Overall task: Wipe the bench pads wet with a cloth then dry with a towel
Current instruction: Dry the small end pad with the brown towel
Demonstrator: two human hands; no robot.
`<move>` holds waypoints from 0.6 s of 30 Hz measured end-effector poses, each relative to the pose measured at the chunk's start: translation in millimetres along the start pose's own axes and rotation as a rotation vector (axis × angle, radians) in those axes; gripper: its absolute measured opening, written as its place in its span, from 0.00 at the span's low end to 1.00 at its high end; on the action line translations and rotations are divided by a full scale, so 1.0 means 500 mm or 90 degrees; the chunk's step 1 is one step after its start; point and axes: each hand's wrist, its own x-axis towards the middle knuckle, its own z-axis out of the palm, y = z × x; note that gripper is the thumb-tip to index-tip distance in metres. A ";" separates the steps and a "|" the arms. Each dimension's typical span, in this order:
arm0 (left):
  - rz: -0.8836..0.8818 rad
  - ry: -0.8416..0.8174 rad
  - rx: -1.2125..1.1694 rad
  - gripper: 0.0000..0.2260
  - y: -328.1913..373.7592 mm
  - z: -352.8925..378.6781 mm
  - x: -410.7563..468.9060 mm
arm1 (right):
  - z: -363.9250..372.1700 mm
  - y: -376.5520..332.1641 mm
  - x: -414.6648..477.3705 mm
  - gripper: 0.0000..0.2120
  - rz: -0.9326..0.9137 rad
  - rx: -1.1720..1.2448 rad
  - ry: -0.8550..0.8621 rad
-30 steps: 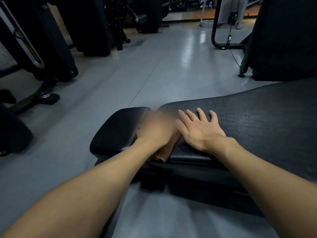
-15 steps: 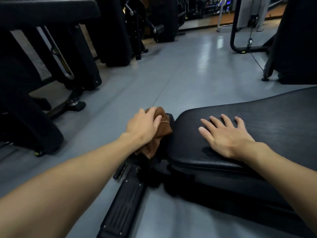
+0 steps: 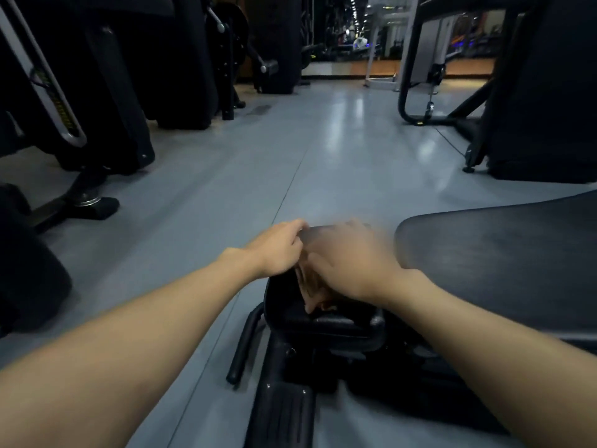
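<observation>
A brown cloth (image 3: 310, 286) lies on the small black seat pad (image 3: 326, 321) of the bench. My left hand (image 3: 279, 247) is at the pad's far left edge, its fingers curled on the cloth's left side. Blurred by motion, my right hand (image 3: 352, 265) lies over the cloth, with its thumb pointing toward me. Most of the cloth is hidden under the right hand. The large black back pad (image 3: 504, 270) stretches off to the right, with no hand on it.
The bench's black frame and foot rail (image 3: 284, 412) run toward me below the seat pad. Black gym machines (image 3: 106, 101) stand at the left, another machine (image 3: 542, 92) at the right. Grey floor (image 3: 290, 156) lies between them.
My right hand left the large back pad and moved left onto the cloth on the small pad. The view swung left and up, shifting the bench to the right.
</observation>
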 end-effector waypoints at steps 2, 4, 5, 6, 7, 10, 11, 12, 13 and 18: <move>0.018 -0.017 0.005 0.20 -0.039 0.020 0.013 | 0.045 -0.017 0.028 0.33 0.077 -0.027 -0.076; 0.055 -0.021 0.018 0.22 -0.066 0.033 0.021 | 0.061 -0.015 0.052 0.34 0.112 -0.066 -0.100; 0.072 -0.016 0.018 0.22 -0.075 0.036 0.024 | 0.060 -0.013 0.063 0.34 0.122 -0.076 -0.114; 0.082 -0.011 0.008 0.23 -0.083 0.036 0.024 | 0.057 -0.012 0.073 0.34 0.131 -0.080 -0.128; 0.085 -0.006 -0.005 0.23 -0.089 0.037 0.023 | 0.055 -0.012 0.079 0.33 0.141 -0.077 -0.136; 0.097 0.008 -0.002 0.20 -0.099 0.047 0.023 | 0.052 -0.018 0.062 0.32 0.150 -0.061 -0.129; 0.116 0.007 0.017 0.20 -0.099 0.051 0.028 | 0.052 -0.020 0.044 0.32 0.156 -0.058 -0.118; 0.136 0.003 0.038 0.19 -0.100 0.054 0.032 | 0.052 -0.022 0.023 0.32 0.164 -0.058 -0.108; 0.147 -0.001 0.047 0.18 -0.102 0.057 0.034 | 0.052 -0.024 0.005 0.32 0.168 -0.064 -0.103; 0.152 -0.017 0.050 0.19 -0.105 0.058 0.018 | 0.055 -0.018 0.006 0.33 0.155 -0.076 -0.104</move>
